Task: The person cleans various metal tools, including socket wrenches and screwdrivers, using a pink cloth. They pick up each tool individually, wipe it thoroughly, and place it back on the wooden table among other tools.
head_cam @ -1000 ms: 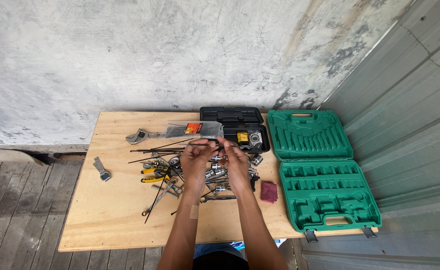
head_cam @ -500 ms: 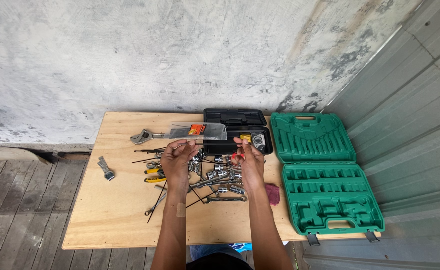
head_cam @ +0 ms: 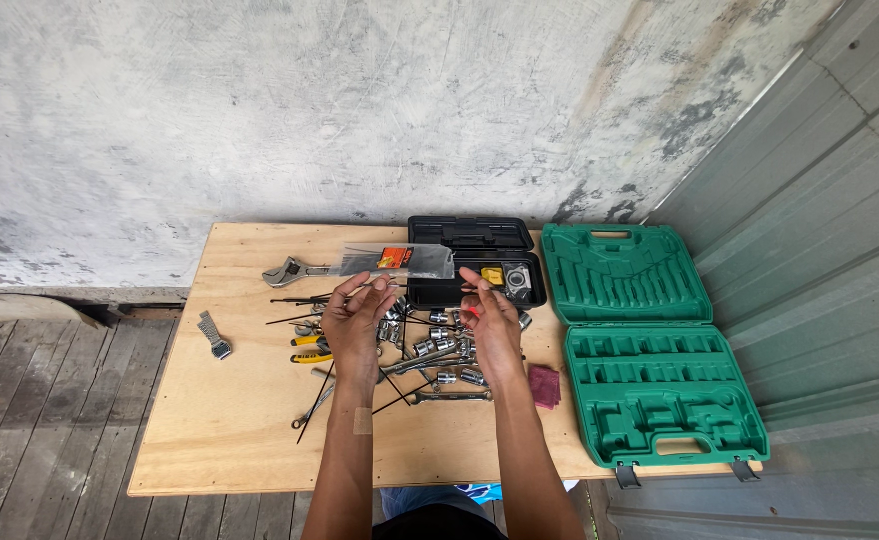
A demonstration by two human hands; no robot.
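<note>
Both hands up over the plywood table [head_cam: 229,440]. Left hand [head_cam: 352,322] pinched shut on the corner of a clear plastic packet [head_cam: 391,261], held flat just above the fingers. Right hand [head_cam: 489,322] half curled, fingertips nipping something small and red; too small to tell what. Directly below both grips, a heap of loose sockets and wrenches [head_cam: 434,355]. Just beyond the fingertips, a black case [head_cam: 474,262]. Off to the right hand's outer side, an open green case [head_cam: 649,350].
</note>
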